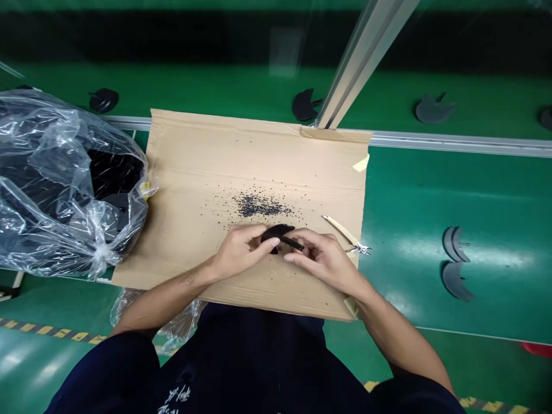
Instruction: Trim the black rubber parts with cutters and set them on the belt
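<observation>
Both my hands meet over the near middle of a brown cardboard sheet (198, 172). My left hand (239, 250) is closed on a black curved plastic part (276, 232), thumb and fingers pinching its left end. My right hand (321, 259) is closed on the same part from the right, fingers at its thin black stem. Just beyond the hands lies a pile of small dark shavings (259, 205) on the cardboard. A pair of small cutters with pale handles (347, 234) lies on the cardboard, right beside my right hand.
A clear plastic bag (60, 184) with black parts sits at the left. Two grey crescent parts (456, 261) lie on the green table at the right. Black parts (304, 105) rest on the green belt beyond a metal rail (457, 142). A slanted aluminium post (362, 57) rises behind.
</observation>
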Tool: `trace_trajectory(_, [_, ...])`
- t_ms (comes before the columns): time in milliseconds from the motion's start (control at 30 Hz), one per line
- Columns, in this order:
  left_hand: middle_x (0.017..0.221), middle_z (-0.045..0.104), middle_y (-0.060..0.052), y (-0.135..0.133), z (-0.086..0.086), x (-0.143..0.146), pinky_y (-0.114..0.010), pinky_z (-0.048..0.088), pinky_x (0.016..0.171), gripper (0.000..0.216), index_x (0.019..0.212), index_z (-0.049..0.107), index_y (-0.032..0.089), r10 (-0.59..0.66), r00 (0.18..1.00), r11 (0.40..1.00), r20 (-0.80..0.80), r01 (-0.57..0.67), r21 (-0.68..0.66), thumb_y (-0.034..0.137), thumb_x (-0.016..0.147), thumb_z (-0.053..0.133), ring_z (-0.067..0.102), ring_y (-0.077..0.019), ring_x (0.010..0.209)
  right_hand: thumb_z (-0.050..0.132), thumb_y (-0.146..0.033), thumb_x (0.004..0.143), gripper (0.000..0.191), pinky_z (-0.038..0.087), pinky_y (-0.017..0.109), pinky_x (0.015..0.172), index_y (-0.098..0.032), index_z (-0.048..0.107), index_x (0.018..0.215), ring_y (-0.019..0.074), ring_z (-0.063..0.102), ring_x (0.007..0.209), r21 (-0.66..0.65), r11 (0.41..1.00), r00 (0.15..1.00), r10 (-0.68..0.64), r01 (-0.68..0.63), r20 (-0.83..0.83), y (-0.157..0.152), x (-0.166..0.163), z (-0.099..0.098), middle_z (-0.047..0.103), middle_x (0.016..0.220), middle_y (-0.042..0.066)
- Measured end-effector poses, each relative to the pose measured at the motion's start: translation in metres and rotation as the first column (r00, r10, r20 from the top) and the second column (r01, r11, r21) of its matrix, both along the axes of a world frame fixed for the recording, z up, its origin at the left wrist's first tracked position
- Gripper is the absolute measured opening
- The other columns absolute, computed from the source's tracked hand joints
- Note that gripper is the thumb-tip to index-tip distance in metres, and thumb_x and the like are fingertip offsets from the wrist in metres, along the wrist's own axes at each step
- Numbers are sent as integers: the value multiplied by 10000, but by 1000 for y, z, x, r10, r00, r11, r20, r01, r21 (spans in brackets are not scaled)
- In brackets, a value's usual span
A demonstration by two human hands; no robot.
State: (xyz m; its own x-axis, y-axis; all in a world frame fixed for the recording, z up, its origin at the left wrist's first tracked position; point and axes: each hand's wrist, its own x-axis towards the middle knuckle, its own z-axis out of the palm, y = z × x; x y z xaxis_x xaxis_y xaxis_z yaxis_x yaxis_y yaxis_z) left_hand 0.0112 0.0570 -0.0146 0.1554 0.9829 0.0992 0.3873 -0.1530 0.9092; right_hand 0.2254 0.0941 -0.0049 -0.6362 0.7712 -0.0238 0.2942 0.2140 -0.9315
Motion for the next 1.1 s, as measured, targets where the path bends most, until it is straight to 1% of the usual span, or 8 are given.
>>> trace_trajectory(133, [624,665,-24,6,2,-3,-235,497,550,446,693,664,138,7,952,949,307,91,-303,528,910,665,624,-130,579,536,-331,1022,268,576,303,766,-203,738,1143,180,729,850,134,991,1000,-1,3,-12,0,1,5,785,1057,76])
trace_trajectory(233, [641,698,-45,11,4,-4,-245,532,579,479,671,667,134,-2,897,907,443,188,-377,550,909,663,657,-138,592,526,-296,1027,268,588,314,816,-198,751,1134,188,742,903,137,991,999,8,-2,-44,-1,1,8,789,1039,76])
trace_trajectory(400, [625,703,-45,14,5,-4,-235,536,530,462,670,663,130,19,829,860,560,272,-432,541,875,714,654,-131,549,563,-315,1014,262,589,293,720,-175,760,1115,157,711,757,98,994,994,-32,42,-102,-3,2,7,776,890,61])
trace_trajectory(533, [622,697,-38,13,2,-4,-222,529,513,435,686,666,124,26,794,851,607,301,-431,509,878,725,647,-123,532,563,-322,1016,275,596,289,692,-172,756,1142,145,699,704,108,993,993,-30,42,-112,-4,4,3,773,857,54])
trace_trajectory(633, [637,695,-35,9,1,-3,-233,539,543,435,696,668,128,12,835,884,550,248,-396,517,887,709,649,-129,560,571,-294,1012,262,626,317,764,-195,749,1176,175,742,811,193,980,995,-31,49,-96,-5,4,1,793,969,71])
trace_trajectory(767, [624,674,-14,2,3,-1,-220,508,544,412,696,654,144,36,918,972,394,60,-228,495,910,684,619,-114,560,584,-223,999,277,643,333,813,-178,724,1233,208,760,923,361,932,998,-21,42,-64,-7,3,-3,790,1053,102])
trace_trajectory(900, [620,674,-9,-3,5,0,-222,484,554,380,713,662,154,-17,958,997,285,39,-71,461,936,658,594,-106,553,588,-213,997,302,652,329,805,-167,700,1274,212,764,913,422,906,999,-21,37,-43,-9,3,-9,789,1035,107])
trace_trajectory(1100, [605,612,0,2,2,0,-224,464,525,474,662,604,152,22,915,974,402,72,-217,560,891,679,561,-110,553,600,-188,987,334,645,312,808,-190,675,1312,197,764,914,455,888,995,-21,62,-94,-9,4,-9,788,1036,92])
